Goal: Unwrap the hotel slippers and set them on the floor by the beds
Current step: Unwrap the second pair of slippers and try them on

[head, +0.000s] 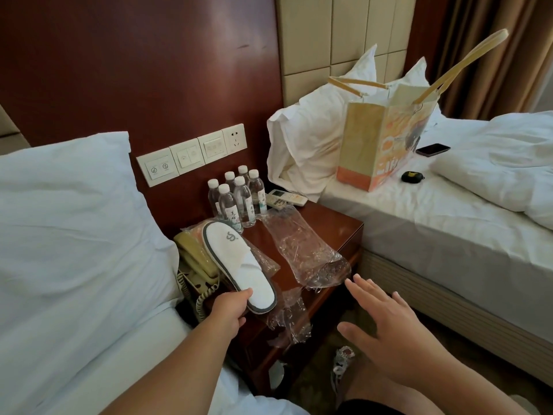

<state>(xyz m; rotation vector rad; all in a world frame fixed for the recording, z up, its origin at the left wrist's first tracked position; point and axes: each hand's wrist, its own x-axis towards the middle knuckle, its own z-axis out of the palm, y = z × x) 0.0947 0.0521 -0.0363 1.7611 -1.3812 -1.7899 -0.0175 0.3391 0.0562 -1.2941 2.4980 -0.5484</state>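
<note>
Left bed (74,235) with pillow at 9 o'clock. Left hand (229,308) at 6–7 o'clock, grip closed on the toe end of a white slipper (236,262), thumb on top. Slipper is out of its wrap, heel pointing to 11 o'clock, over a beige phone (194,262) and the left edge of the table (338,232). A crumpled wrap (263,259) lies under and beside it. Six water bottles (236,199) stand at the table's 12 o'clock, a remote (287,197) just right of them. Second empty wrap (305,250) lies flat mid-table, its near end hanging over the front edge. More clear film (288,317) hangs off the front edge below the slipper. Right hand (389,330) at 5 o'clock, grip open, fingers spread, empty, fingertips near the second wrap, not touching. Right bed (434,220) at 2–3 o'clock carries a paper bag (380,139), a black phone (433,149) and a small black case (410,176).
</note>
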